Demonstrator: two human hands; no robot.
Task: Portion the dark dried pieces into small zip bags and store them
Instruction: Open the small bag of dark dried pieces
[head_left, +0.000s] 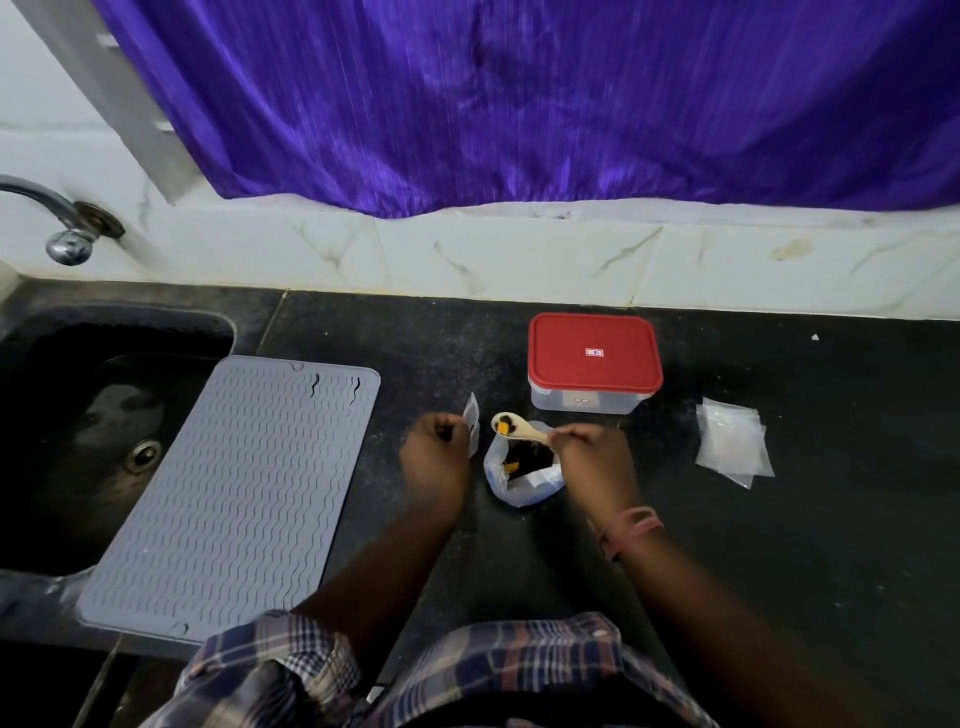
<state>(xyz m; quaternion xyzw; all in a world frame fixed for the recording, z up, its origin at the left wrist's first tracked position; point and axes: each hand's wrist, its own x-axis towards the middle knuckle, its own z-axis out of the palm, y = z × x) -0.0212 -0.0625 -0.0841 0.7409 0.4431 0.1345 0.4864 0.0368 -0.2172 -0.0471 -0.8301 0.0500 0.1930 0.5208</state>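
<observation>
Nearest: checked shirt sleeve (291, 654) at the bottom edge.
Landmark: open pale plastic bag of dark dried pieces (522, 470) on the black worktop (779, 519).
Left hand (436, 452): left of it, grip pinching a small clear zip bag (471, 423).
Right hand (589, 449): grip curled round a pale wooden spoon (519, 427), loaded, above it.
Progress: early, by my judgement; flat clear zip bags (732, 441) wait well right; red-lidded clear plastic box (595, 364) behind stays closed.

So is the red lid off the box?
No, the red lid sits closed on top of the clear box at the back of the counter.
</observation>
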